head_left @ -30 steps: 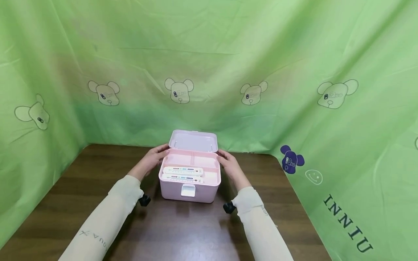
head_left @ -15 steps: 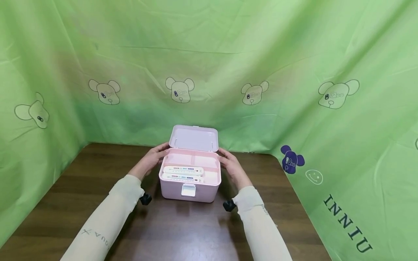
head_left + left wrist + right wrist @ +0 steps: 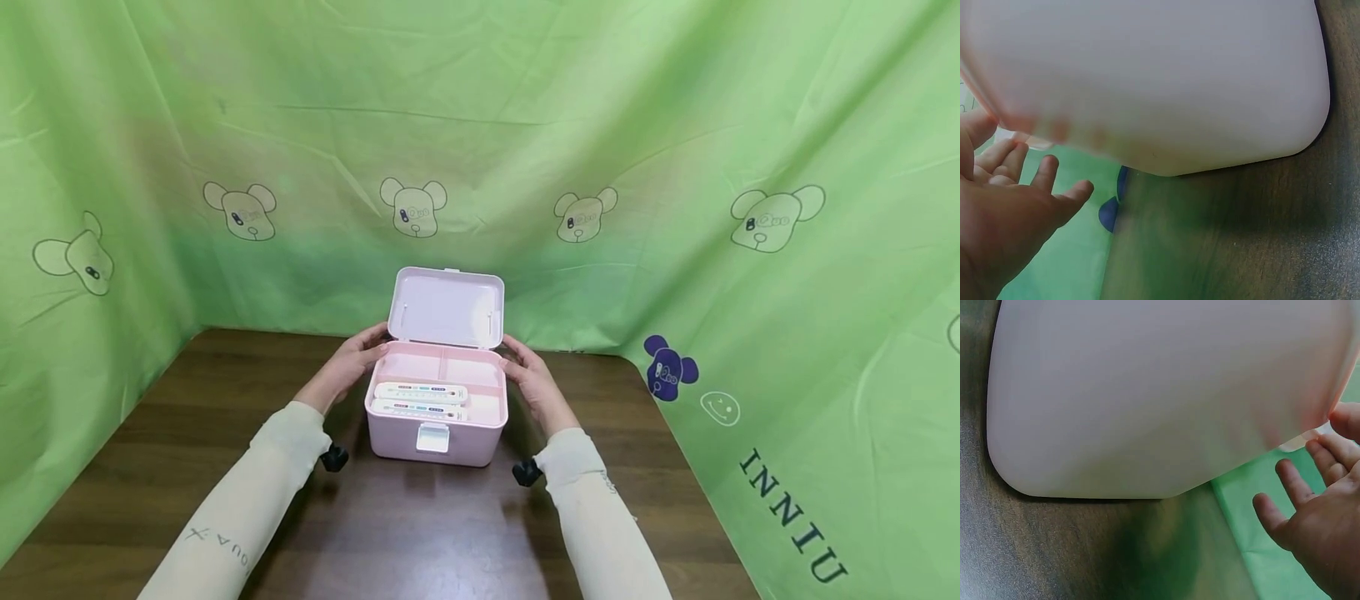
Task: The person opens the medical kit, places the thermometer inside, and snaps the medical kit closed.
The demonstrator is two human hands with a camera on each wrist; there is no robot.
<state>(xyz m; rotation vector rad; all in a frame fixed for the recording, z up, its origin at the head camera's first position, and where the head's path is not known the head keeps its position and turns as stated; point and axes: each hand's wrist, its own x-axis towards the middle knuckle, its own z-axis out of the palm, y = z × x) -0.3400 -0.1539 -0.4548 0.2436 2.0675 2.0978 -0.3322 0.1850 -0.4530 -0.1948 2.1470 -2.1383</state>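
A pink storage box (image 3: 465, 446) stands on the table with its pale lid (image 3: 446, 304) tilted up at the back. Inside is a pink tray (image 3: 487, 408) with compartments, where two slim white oblong cases (image 3: 420, 393) with small printed marks lie. At the back left corner my left hand (image 3: 351, 367) has its thumb on the rim and its fingers reaching toward the lid; my right hand (image 3: 536, 379) mirrors it at the back right. Both wrist views show the outer fingers of the left hand (image 3: 1010, 212) and right hand (image 3: 1335, 519) spread, off the wall.
The brown wooden table (image 3: 420, 533) extends on both sides and in front. A green printed curtain (image 3: 480, 150) hangs close behind the lid and along both sides. A white latch (image 3: 432, 437) sits on the box front. Black wrist devices (image 3: 527, 472) are on the cuffs.
The lid has swung upward, from leaning far back to more upright. Both hands stay at the back corners with slight finger movement; the box and its contents have not moved.
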